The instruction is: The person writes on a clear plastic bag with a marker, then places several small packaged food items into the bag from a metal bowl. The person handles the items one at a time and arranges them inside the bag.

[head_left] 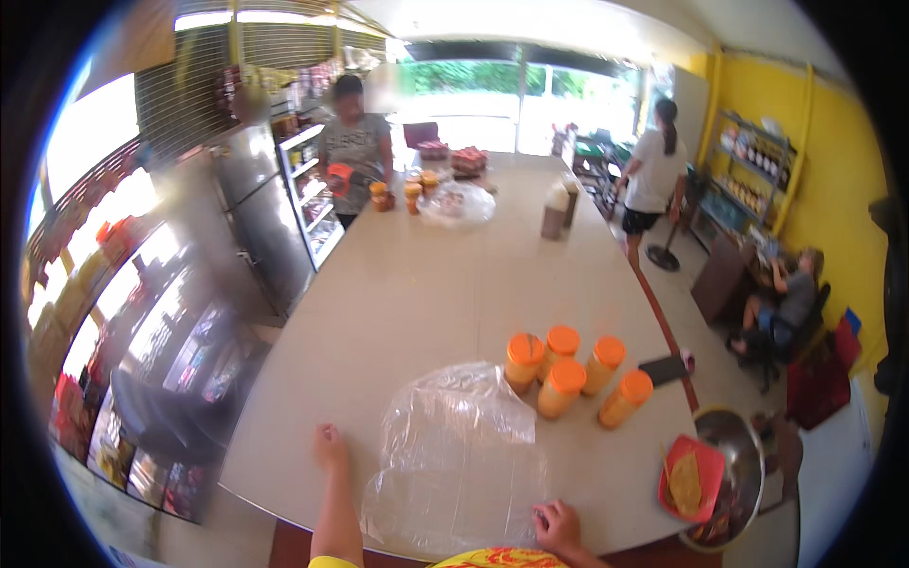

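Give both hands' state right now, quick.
Left hand: blurred, open or closed can't be told; nothing visibly held.
Right hand: fingers curled, near the clear plastic bag; can't tell if gripping.

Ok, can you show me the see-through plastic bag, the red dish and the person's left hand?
See-through plastic bag (454, 445): head view, middle of the sheet.
Red dish (712, 463): head view, right side of its wall.
Left hand (330, 447): head view, middle of the hand.

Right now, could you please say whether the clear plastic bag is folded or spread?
Spread: the clear plastic bag lies wide and wrinkled across the tabletop.
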`<state>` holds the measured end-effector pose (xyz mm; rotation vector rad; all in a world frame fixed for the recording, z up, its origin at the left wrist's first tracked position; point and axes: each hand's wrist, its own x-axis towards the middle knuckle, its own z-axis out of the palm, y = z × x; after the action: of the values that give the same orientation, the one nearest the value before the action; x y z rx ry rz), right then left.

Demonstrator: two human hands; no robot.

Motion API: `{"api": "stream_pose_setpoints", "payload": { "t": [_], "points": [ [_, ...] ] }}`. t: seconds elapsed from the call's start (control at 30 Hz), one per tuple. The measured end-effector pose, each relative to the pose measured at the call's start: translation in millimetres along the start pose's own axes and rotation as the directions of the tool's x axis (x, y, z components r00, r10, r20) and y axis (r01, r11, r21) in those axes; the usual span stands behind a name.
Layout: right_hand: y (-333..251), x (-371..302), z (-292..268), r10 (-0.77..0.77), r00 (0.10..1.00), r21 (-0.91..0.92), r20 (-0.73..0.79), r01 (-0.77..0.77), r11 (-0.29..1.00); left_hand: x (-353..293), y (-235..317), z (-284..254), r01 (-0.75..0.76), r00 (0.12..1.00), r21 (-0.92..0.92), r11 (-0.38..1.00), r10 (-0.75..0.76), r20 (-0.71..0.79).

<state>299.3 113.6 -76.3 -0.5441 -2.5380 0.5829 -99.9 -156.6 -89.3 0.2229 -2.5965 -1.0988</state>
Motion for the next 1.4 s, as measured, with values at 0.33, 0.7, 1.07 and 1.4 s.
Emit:
{"api": "stream_pose_setpoints", "payload": {
  "t": [0.33,0.7,1.07,1.4],
  "points": [
    [-2.8,-4.6,-3.1,-0.027,0.999,0.040,-0.034,0.029,0.999,-13.1,12.3,-10.7,0.006,0.996,0.099,0.995,-0.014,0.085],
    [-1.7,-8.4,-9.0,0.018,1.000,0.076,-0.018,-0.017,0.997,-21.3,0.7,-3.9,-0.146,0.981,0.180,0.973,0.118,0.157],
    [-4.0,-1.8,-8.1,0.089,0.993,-0.086,-0.078,-0.096,0.992,-26.6,8.0,-12.8,-0.152,0.987,0.205,0.967,0.136,0.090],
    [-4.8,0.4,-4.6,0.074,0.995,-0.087,-0.067,-0.080,0.993,-22.8,5.7,-12.2,-0.160,0.985,0.192,0.968,0.144,0.096]
  ]
}}
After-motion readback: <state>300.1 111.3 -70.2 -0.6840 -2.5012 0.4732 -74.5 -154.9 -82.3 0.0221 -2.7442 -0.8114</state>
